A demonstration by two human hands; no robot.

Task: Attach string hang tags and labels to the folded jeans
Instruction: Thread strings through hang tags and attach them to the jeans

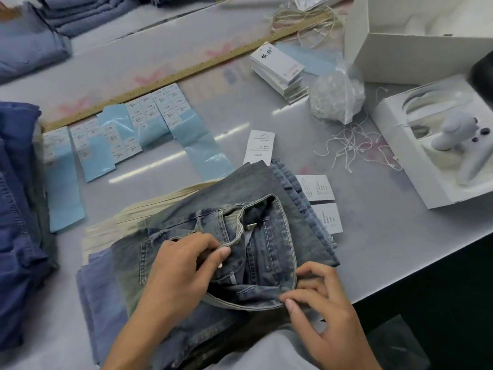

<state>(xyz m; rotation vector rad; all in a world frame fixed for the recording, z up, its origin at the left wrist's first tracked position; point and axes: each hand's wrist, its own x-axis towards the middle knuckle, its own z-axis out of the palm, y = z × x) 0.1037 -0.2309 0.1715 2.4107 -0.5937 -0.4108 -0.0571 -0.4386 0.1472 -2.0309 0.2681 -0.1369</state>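
Note:
A washed blue pair of folded jeans [277, 236] lies on top of a stack in front of me, its waistband spread apart. My left hand [181, 271] pinches the front waistband edge by the button. At the near side, my right hand [320, 311] pinches the waistband. Loose white strings [354, 148] lie scattered on the table to the right. A stack of white hang tags [280, 68] stands further back. Single white labels lie beside the jeans [317, 186] and behind them [259, 146]. Sheets of blue-backed sticker labels [128, 132] are spread to the left.
Dark blue folded jeans [18, 209] are stacked at the left, more denim [32, 41] at the back left. A bag of strings [336, 97], an open white box [416, 38] and a white tray holding a controller [450, 137] stand at the right. The table edge [400, 284] runs near my right hand.

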